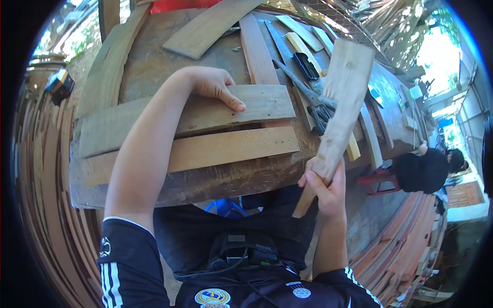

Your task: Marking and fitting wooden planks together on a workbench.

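Note:
My left hand (218, 88) grips a weathered grey-brown board (267, 104) near its right part; the thumb lies on its top face and the other fingers are hidden behind the far edge. A lighter plank (241, 147) lies alongside, nearer to me, with a dark gap between the two. Raised over the table's right side is a rough wooden club (343, 97), broad and squared at the far end and narrow at the handle. My right hand (328, 189) is closed around that handle, whose tip sticks out below the fist.
The boards lie on a worn table (149, 69). Beyond them are a wide plank (213, 28), a handsaw (280, 43), a black tray-like piece (306, 65) and several wood strips. Stacked planks (49, 169) stand left. A person in black (423, 170) sits far right beside a red stool (379, 184).

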`<state>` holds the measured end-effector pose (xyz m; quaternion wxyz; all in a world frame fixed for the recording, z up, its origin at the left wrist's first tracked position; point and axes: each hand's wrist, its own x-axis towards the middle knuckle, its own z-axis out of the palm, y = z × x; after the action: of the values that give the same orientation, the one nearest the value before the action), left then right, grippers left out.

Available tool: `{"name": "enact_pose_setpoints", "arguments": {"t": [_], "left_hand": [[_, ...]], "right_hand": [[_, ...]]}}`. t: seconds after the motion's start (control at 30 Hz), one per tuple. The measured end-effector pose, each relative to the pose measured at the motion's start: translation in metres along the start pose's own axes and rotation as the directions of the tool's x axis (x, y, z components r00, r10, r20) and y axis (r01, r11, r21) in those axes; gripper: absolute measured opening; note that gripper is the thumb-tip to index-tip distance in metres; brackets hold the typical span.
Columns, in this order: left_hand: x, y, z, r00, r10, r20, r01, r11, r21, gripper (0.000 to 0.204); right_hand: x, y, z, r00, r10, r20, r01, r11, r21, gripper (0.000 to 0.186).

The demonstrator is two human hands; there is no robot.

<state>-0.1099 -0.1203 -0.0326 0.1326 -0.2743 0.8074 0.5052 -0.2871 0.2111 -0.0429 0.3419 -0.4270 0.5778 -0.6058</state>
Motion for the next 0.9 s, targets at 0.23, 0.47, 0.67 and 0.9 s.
{"name": "enact_pose_setpoints", "arguments": {"t": [0.23,0.47,0.67,0.9], "left_hand": [[0.001,-0.004,0.000,0.999,-0.044,-0.006,0.044,0.999,-0.030,0.065],[0.003,-0.002,0.004,0.999,-0.044,-0.025,0.043,0.998,-0.035,0.065],[0.001,-0.007,0.003,0.999,-0.052,-0.003,0.051,0.997,-0.065,0.064],[-0.001,0.000,0.001,0.999,-0.041,0.029,0.042,0.999,-0.030,0.066]], "right_hand": [[0.021,-0.025,0.006,0.957,0.274,0.096,-0.208,0.877,-0.433,0.046],[0.052,-0.038,0.017,0.990,0.140,0.012,-0.090,0.701,-0.708,0.055],[0.063,-0.035,0.022,0.977,0.036,0.210,0.157,0.548,-0.822,0.073],[0.059,-0.033,0.018,0.967,-0.040,0.251,0.231,0.548,-0.804,0.072]]}}
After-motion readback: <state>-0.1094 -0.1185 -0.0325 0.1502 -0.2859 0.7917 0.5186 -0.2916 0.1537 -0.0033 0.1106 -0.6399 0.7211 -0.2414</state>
